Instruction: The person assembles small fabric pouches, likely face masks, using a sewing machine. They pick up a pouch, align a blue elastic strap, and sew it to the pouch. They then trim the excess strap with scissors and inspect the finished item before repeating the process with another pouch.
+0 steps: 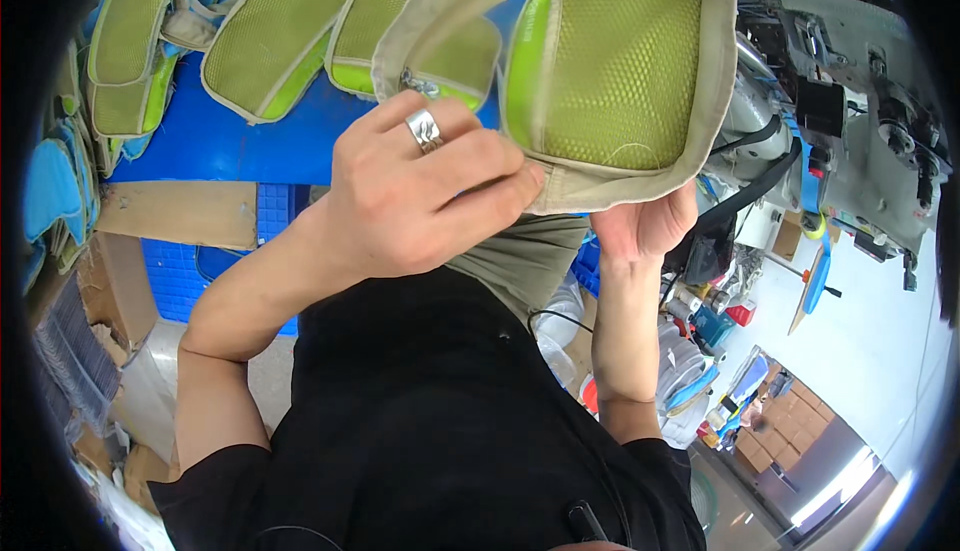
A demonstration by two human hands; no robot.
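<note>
A sewn fabric bag piece (pixel 625 71) is held up before me, with a green mesh panel, a bright green band and a beige border strip that loops out to the left. My left hand (pixel 430 191), wearing a silver ring, pinches the beige edge at its lower left corner. A metal zipper pull (pixel 420 84) shows just above those fingers. From beneath, my right hand (pixel 648 223) grips the lower right edge; its fingertips are hidden behind the fabric. A loose thread curls near the mesh's lower edge.
Several similar green mesh pieces (pixel 280 36) lie across the blue tabletop (pixel 240 151). Blue and green pieces (pixel 55 186) are stacked at the far left, above a cardboard box (pixel 115 286). A sewing machine (pixel 850 101) stands close on the right, with black hoses beside it.
</note>
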